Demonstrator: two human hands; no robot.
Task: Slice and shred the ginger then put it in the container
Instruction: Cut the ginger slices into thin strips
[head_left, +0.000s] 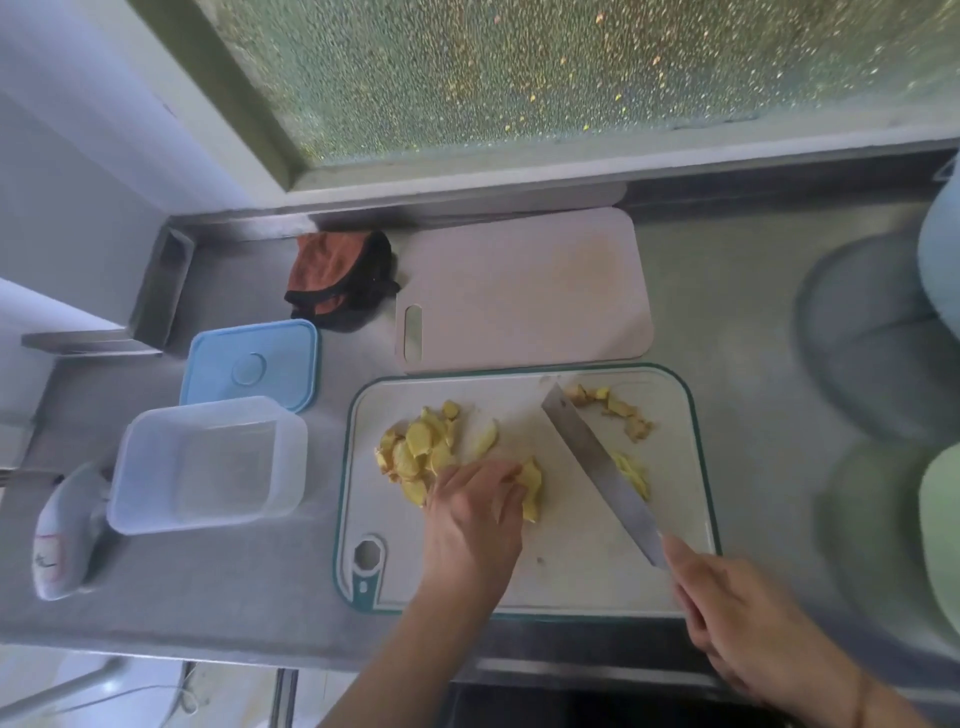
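The clear container (208, 465) sits at the left of the table (753, 322) holding nothing, its blue lid (249, 364) just beyond it. On the near one of two cutting boards (571, 561) lie ginger slices (421, 447); the left grip (475, 519) curls its fingers onto the pile, while the right grip (737, 613) is wrapped round the one knife (597, 467), blade angled far-left with ginger scraps (618, 410) beyond it
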